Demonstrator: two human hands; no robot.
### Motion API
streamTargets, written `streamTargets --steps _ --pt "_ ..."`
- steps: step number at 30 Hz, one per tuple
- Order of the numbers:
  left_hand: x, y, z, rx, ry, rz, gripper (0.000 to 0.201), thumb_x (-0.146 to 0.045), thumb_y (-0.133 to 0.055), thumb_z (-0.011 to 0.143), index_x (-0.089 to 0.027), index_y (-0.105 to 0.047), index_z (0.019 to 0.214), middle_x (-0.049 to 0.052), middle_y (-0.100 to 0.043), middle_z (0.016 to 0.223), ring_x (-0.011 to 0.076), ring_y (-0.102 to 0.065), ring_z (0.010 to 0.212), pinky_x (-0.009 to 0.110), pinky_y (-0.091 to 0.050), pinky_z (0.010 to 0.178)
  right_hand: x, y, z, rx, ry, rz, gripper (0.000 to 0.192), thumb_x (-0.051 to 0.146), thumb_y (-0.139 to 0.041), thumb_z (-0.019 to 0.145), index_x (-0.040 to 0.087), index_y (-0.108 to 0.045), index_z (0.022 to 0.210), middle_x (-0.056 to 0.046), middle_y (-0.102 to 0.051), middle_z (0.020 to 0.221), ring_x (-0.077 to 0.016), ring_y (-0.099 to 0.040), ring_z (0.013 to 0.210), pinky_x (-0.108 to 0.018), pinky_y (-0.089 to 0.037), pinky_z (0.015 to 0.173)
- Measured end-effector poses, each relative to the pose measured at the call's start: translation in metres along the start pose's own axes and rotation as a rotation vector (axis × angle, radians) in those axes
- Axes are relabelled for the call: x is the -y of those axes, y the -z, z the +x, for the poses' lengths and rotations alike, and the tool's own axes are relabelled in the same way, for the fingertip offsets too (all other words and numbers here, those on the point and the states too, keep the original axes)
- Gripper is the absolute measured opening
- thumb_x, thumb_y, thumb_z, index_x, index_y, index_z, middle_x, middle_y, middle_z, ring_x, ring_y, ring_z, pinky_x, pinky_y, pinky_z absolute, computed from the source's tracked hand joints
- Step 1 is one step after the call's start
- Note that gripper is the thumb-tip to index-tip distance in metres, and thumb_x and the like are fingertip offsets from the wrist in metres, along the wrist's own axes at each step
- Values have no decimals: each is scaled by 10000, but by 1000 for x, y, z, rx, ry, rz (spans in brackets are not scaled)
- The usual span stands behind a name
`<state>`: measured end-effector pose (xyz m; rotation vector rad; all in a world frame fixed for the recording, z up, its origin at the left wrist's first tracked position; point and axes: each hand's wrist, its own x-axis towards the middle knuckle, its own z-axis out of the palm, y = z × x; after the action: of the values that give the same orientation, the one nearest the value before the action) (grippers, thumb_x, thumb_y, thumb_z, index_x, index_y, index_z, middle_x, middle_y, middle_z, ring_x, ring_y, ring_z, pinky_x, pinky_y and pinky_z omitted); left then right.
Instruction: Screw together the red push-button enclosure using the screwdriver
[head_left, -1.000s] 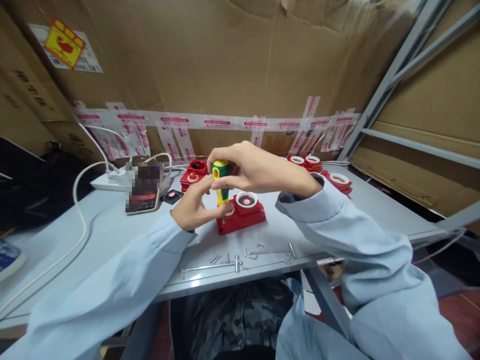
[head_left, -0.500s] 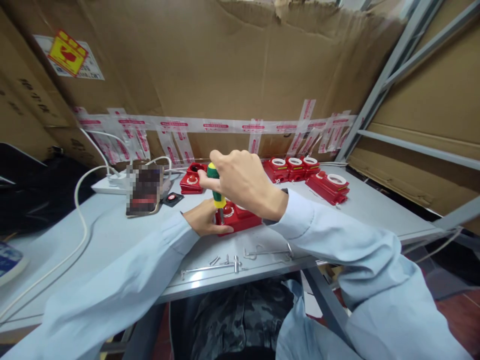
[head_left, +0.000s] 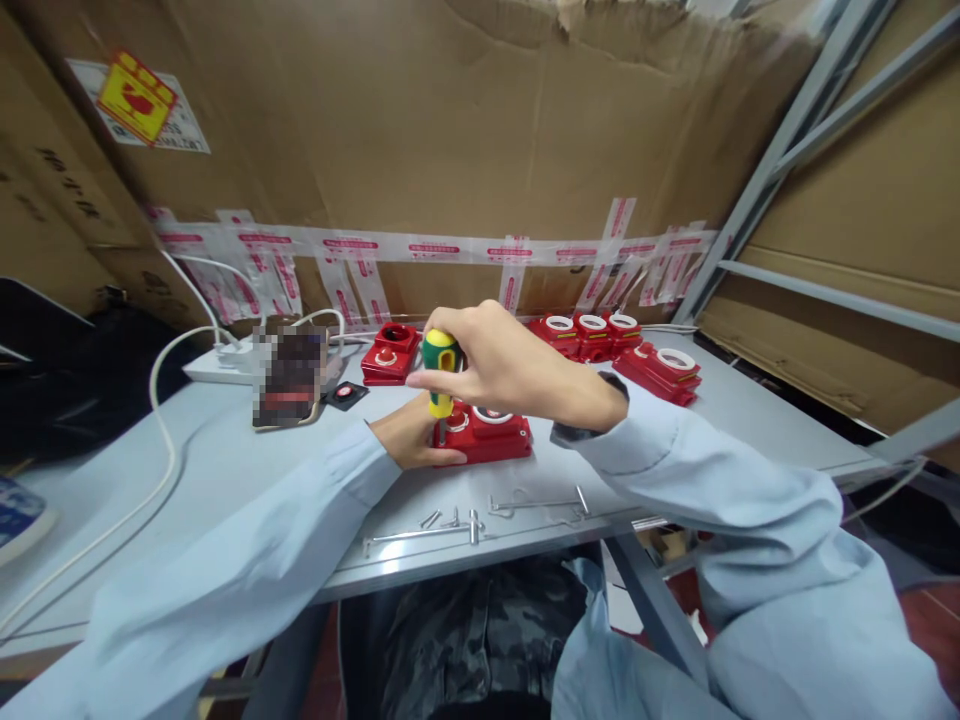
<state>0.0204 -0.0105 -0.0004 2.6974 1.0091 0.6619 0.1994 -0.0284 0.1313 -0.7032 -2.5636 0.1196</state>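
Right hand gripped screwdriver tight, shank down at left end of red box; left hand clasped that end.

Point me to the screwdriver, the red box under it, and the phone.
Screwdriver (head_left: 441,406): head view, on the handle's yellow lower end.
Red box (head_left: 493,446): head view, on its near side.
Phone (head_left: 291,378): head view, on its screen, which is pixelated.

Brown cardboard backs the pale table, a grey metal frame at right, reddish floor below.
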Motion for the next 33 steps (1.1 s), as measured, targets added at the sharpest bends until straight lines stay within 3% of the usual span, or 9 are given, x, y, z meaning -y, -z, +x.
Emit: streamTargets --steps 5,10,13,18,23,25,28,31,33 --pt "-1 -2 1 2 58 -16 663 -442 -673 729 -107 -473 1266 203 -524 1290 375 -496 1197 488 -431 1001 -7 -21 3 -157 -166 -25 255 362 -622 828 124 -561 762 12 -536 623 -77 -399 531 -235 -282 536" --pt "1 -2 1 28 68 -74 722 -395 -667 740 -115 -378 1340 197 -488 1335 349 -459 1248 481 -390 1042 -21 -26 3 -249 -118 21 260 390 -616 812 159 -526 732 43 -497 587 -68 -356 517 -228 -255 514" --pt "1 1 0 65 75 -89 748 -386 -662 752 -120 -325 1364 193 -457 1368 333 -431 1279 473 -353 1071 -22 -17 -4 -315 -83 99 242 382 -594 827 163 -536 741 42 -520 610 -67 -394 536 -224 -287 531" --pt "9 11 -6 102 140 -88 750 -337 -667 730 -160 -301 1360 146 -497 1316 285 -498 1199 403 -396 1024 -22 12 -37 -535 -107 131 216 360 -611 816 175 -528 742 41 -517 618 -77 -438 544 -228 -357 558" --pt "16 18 -12 121 239 7 793 -322 -660 685 -148 -298 1369 145 -504 1278 289 -521 1144 415 -406 997 -31 23 -81 -536 -183 152 107 256 -591 840 201 -500 824 12 -577 745 -101 -526 608 -234 -413 577" --pt "15 18 -11 99 244 50 796 -359 -658 690 -140 -306 1369 160 -479 1299 307 -494 1172 436 -394 1003 -36 19 -96 -417 -132 105 38 202 -561 852 195 -529 869 -3 -607 799 -109 -565 685 -234 -429 640" --pt "11 19 -10 82 235 87 797 -435 -655 711 -155 -306 1371 166 -437 1348 328 -444 1230 457 -373 1017 -44 11 -115 3 -56 93 74 186 -541 855 194 -606 889 3 -651 785 -94 -575 679 -216 -421 669" --pt "6 20 -8 85 227 107 785 -465 -641 735 -176 -301 1381 161 -432 1352 333 -438 1235 470 -367 1014 -50 4 -131 396 -106 76 135 279 -591 833 213 -662 927 2 -669 746 -99 -571 642 -217 -403 640" --pt "5 20 -8 76 224 119 764 -456 -631 745 -177 -308 1379 159 -437 1341 328 -446 1222 470 -364 1012 -53 0 -140 501 -174 44 162 316 -610 812 221 -682 922 -11 -677 757 -118 -579 671 -227 -398 646"
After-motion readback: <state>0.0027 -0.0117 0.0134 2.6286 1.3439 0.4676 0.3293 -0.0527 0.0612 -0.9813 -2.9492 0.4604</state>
